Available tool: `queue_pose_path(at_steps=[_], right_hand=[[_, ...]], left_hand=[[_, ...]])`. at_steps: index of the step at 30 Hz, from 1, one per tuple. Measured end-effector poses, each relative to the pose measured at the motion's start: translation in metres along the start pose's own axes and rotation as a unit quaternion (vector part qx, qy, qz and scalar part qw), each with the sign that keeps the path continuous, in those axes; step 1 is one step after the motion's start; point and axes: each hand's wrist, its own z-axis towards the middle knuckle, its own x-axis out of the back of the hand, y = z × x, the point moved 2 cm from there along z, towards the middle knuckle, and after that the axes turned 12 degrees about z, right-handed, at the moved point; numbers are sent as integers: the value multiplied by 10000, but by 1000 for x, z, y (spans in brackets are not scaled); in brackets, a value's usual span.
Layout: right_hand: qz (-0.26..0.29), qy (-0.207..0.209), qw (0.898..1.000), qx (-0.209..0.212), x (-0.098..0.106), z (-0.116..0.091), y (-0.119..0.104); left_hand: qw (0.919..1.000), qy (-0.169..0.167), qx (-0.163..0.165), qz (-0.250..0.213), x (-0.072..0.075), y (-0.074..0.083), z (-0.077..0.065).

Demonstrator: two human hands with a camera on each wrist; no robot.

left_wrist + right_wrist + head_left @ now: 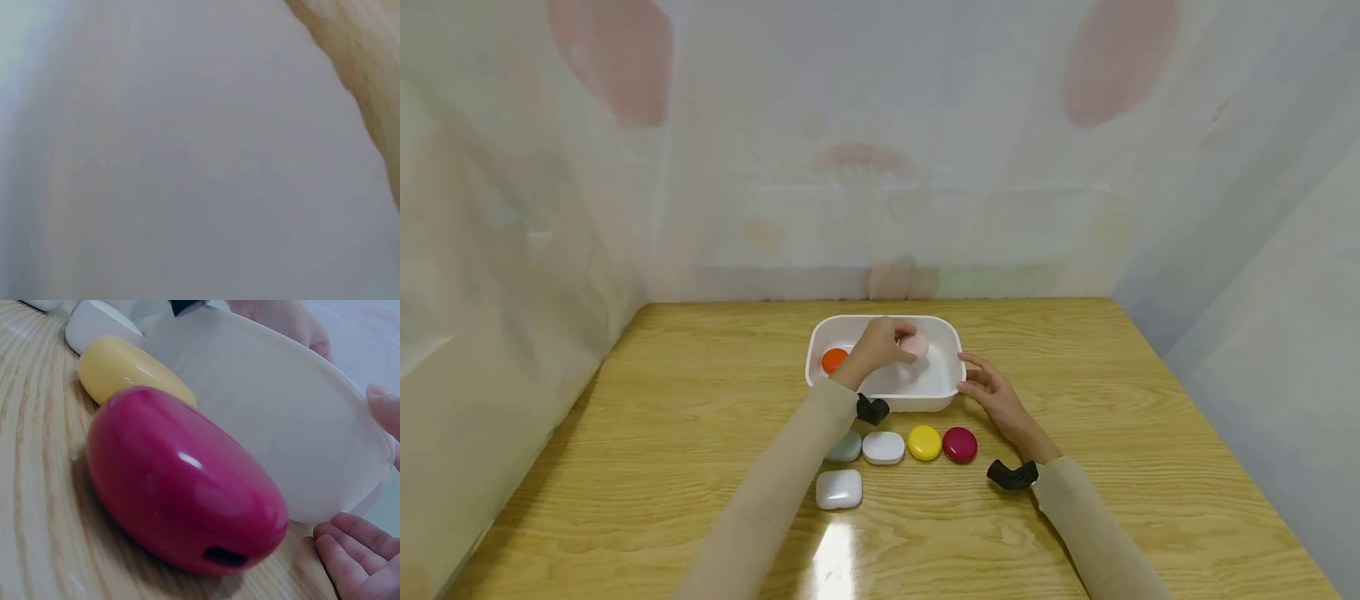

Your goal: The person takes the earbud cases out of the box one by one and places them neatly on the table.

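Note:
My left hand reaches over the white plastic bin and pinches a pale pink rounded case between thumb and fingers. Left of that hand, an orange rounded case lies in the bin. My right hand holds the bin's right end, with a digit at the rim and several fingertips low on its outside in the right wrist view. Close to this hand on the table is a magenta case with a dark slot. The left wrist view shows mostly a blurred pale surface.
In front of the bin, a yellow case, a white oval case and a grey-green case line up beside the magenta one. Nearer me lies a white rectangular case. The wooden table meets hanging sheets behind.

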Motion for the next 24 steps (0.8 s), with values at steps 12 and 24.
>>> queue_pose_path(at_steps=[12,24], right_hand=[[-149,65,9999,-8,1,0,1],[-138,-15,9999,-18,3,0,3]], left_hand=[[9969,24,-623,-473,35,20,-34],[9911,-232,-1257,-379,40,30,-84]])
